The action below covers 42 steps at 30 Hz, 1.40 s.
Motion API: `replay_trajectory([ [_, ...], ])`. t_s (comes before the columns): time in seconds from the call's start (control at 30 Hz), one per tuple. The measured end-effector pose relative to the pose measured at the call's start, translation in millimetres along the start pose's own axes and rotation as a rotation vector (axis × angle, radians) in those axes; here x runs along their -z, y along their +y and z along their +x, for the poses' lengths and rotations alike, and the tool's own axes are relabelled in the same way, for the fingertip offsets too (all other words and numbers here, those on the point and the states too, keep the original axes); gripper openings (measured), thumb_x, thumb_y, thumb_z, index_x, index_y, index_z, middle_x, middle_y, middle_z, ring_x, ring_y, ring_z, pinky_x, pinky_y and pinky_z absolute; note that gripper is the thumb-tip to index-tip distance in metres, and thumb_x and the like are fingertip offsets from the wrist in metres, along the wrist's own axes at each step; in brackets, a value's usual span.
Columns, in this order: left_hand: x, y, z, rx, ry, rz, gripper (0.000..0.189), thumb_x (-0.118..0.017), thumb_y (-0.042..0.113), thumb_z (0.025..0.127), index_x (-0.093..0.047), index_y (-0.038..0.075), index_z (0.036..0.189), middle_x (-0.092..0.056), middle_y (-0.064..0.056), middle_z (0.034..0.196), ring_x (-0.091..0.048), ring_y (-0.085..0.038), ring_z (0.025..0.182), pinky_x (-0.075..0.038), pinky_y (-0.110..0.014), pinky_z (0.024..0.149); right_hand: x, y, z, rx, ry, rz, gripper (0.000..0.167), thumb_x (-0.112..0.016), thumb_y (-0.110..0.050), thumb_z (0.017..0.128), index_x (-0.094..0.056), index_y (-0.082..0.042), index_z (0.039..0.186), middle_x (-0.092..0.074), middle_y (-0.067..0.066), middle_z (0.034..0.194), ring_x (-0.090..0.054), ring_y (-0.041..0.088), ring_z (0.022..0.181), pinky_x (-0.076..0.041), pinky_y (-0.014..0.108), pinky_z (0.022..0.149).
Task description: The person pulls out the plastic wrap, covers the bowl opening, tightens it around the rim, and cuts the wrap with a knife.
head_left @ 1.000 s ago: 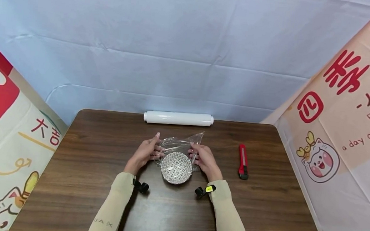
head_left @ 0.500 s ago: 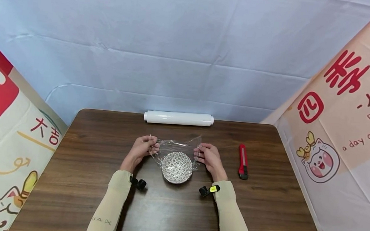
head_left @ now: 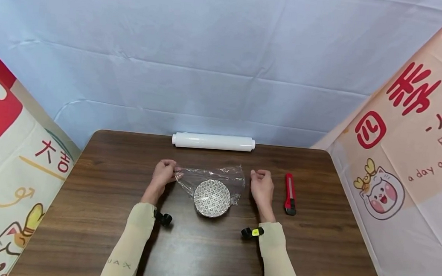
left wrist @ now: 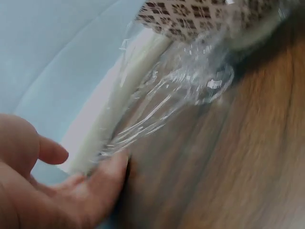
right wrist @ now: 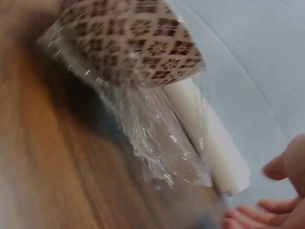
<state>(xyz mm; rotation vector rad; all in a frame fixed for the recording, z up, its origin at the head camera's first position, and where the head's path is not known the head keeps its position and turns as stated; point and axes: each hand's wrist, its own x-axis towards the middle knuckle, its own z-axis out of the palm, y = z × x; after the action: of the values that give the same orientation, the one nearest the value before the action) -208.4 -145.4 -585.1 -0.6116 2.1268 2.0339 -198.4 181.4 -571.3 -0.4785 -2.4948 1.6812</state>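
A round dish [head_left: 212, 198] with a dark-and-light lattice pattern sits mid-table under clear cling film [head_left: 222, 174]. The film spreads out behind the dish and to both sides, with crumpled parts beside it. To its left is my left hand [head_left: 163, 173], fingertips at the film's left end. In the left wrist view the thumb [left wrist: 53, 150] stands apart from the other fingers. My right hand [head_left: 262, 186] is to the right of the film, with a gap between them. Its thumb and fingers are apart in the right wrist view, partly cut off by the frame; nothing shows between them.
A white roll [head_left: 214, 142] lies along the table's back edge, behind the dish. A red utility knife [head_left: 290, 194] lies to the right of my right hand. Pale cloth [head_left: 218, 69] hangs behind the wooden table [head_left: 201, 256], with printed banners at both sides.
Both hands have moved outward, away from the dish. The film between them has spread wider, and the right hand has come away from it. The dish has barely shifted.
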Motion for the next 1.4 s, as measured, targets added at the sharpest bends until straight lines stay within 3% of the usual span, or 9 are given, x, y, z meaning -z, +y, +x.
replay_trajectory([
  [0.17,-6.7,12.0,-30.1,-0.354,0.284,0.264,0.037,-0.052,0.028,0.11,-0.062,0.005,0.136,-0.072,-0.017,0.126,-0.067,-0.031,0.113,-0.054,-0.046,0.101,3,-7,-31.6,0.333,0.027,-0.111,0.044,-0.065,-0.032,0.105,-0.06,-0.006,0.141,-0.067,0.019,0.139,-0.063,0.039,0.132,-0.05,0.055,0.115],
  [0.3,-22.3,10.8,-60.9,-0.646,0.101,0.322,0.039,-0.053,0.027,0.11,-0.063,0.007,0.142,-0.067,-0.018,0.143,-0.062,-0.039,0.134,-0.047,-0.057,0.118,-7,-2,-53.3,0.519,-0.092,-0.17,0.049,-0.069,-0.03,0.102,-0.061,-0.011,0.146,-0.066,0.013,0.146,-0.062,0.034,0.137,-0.049,0.053,0.117],
  [0.43,-38.8,2.6,-75.4,-0.783,-0.13,0.448,0.044,-0.047,0.03,0.113,-0.056,0.01,0.151,-0.055,-0.013,0.157,-0.051,-0.035,0.148,-0.038,-0.057,0.124,-17,5,-61.2,0.653,-0.167,-0.207,0.053,-0.072,-0.025,0.1,-0.058,-0.011,0.15,-0.064,0.011,0.149,-0.062,0.03,0.138,-0.05,0.05,0.116],
  [0.57,-48.9,-5.8,-75.8,-0.818,-0.198,0.506,0.043,-0.046,0.026,0.113,-0.057,0.005,0.15,-0.056,-0.014,0.156,-0.049,-0.032,0.15,-0.038,-0.058,0.124,-23,7,-62.5,0.712,-0.197,-0.202,0.053,-0.072,-0.022,0.1,-0.058,-0.009,0.149,-0.064,0.012,0.149,-0.062,0.032,0.138,-0.051,0.051,0.115],
  [0.77,-55.8,-17.4,-71.8,-0.778,-0.156,0.55,0.045,-0.049,0.027,0.112,-0.056,0.002,0.15,-0.059,-0.021,0.152,-0.055,-0.037,0.144,-0.043,-0.055,0.122,-31,7,-62.0,0.626,-0.206,-0.207,0.048,-0.068,-0.025,0.103,-0.06,-0.011,0.148,-0.066,0.012,0.147,-0.063,0.033,0.136,-0.051,0.052,0.114],
  [1.0,-60.1,-28.3,-70.3,-0.77,-0.094,0.563,0.04,-0.049,0.024,0.112,-0.063,0.001,0.142,-0.077,-0.018,0.109,-0.072,-0.034,0.116,-0.056,-0.052,0.106,-38,10,-65.8,0.551,-0.203,-0.238,0.042,-0.059,-0.023,0.108,-0.061,-0.011,0.148,-0.064,0.014,0.148,-0.063,0.035,0.136,-0.052,0.055,0.112],
  [1.17,-59.4,-31.1,-70.5,-0.794,-0.073,0.59,0.035,-0.048,0.015,0.112,-0.066,-0.001,0.137,-0.074,-0.02,0.13,-0.07,-0.038,0.122,-0.056,-0.053,0.105,-38,15,-71.2,0.482,-0.21,-0.225,0.038,-0.051,-0.021,0.112,-0.062,-0.018,0.148,-0.062,0.014,0.15,-0.062,0.032,0.138,-0.051,0.055,0.113],
  [1.3,-57.9,-36.0,-70.8,-0.733,-0.076,0.605,0.035,-0.048,0.016,0.112,-0.067,0.002,0.138,-0.076,-0.017,0.123,-0.071,-0.034,0.121,-0.056,-0.053,0.106,-38,17,-74.7,0.421,-0.219,-0.227,0.038,-0.048,-0.024,0.113,-0.061,-0.02,0.149,-0.071,0.01,0.138,-0.068,0.027,0.128,-0.054,0.054,0.11],
  [1.4,-57.3,-40.3,-70.4,-0.683,-0.065,0.587,0.035,-0.048,0.02,0.113,-0.067,0.004,0.138,-0.073,-0.006,0.09,-0.072,-0.022,0.094,-0.059,-0.048,0.098,-38,17,-76.6,0.391,-0.222,-0.226,0.039,-0.046,-0.028,0.114,-0.061,-0.019,0.148,-0.076,0.011,0.111,-0.069,0.023,0.113,-0.055,0.054,0.105],
])
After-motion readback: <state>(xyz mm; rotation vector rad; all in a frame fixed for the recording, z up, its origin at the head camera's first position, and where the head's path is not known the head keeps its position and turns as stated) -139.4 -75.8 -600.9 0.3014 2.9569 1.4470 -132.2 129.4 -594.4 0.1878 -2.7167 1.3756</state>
